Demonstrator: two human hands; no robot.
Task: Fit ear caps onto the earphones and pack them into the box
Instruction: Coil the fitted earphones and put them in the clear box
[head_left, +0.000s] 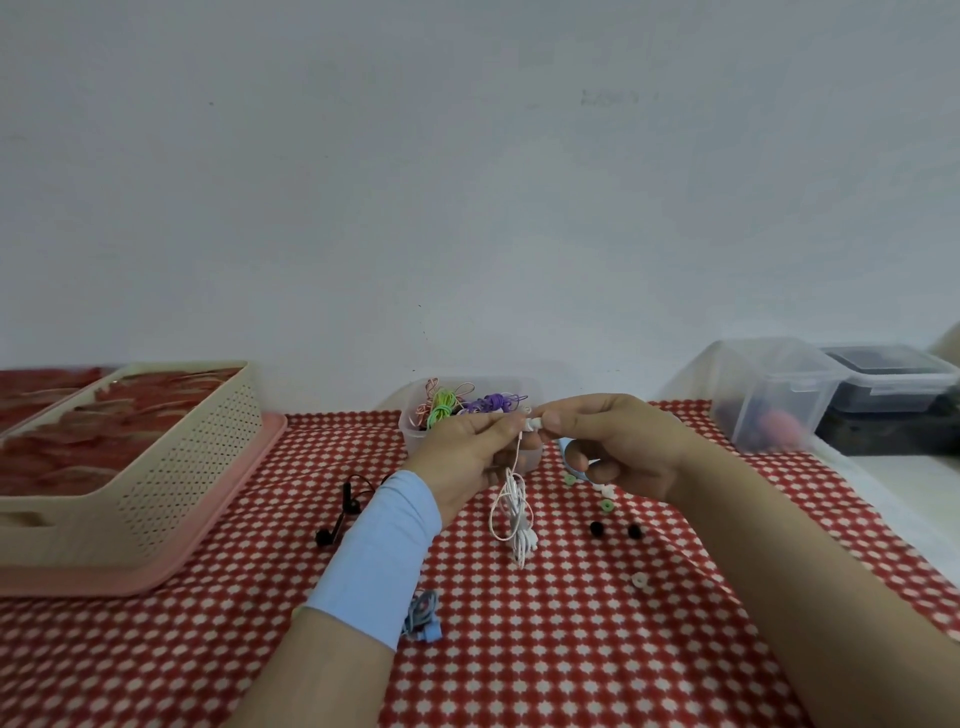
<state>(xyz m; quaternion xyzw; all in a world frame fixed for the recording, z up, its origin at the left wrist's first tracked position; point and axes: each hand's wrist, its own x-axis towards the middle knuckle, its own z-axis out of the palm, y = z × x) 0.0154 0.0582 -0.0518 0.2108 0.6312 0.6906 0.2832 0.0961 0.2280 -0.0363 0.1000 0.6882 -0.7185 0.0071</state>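
My left hand (467, 452) pinches a white earphone bud (529, 425) above the red patterned tablecloth. Its coiled white cable (511, 512) hangs down to the cloth. My right hand (618, 441) pinches the tip of the same bud from the right, fingertips meeting my left hand's. Loose ear caps lie on the cloth to the right: green ones (604, 505), two black ones (596, 528) and a white one (638, 580). A black earphone (340, 514) lies left of my left wrist. A blue earphone bundle (423, 618) sits beside my left forearm.
A clear tub (415, 441) of colourful coiled earphones stands behind my hands. A beige perforated basket (171, 467) on a pink tray (156, 577) fills the left. Clear lidded containers (774, 395) and a dark one (893, 384) stand at the back right.
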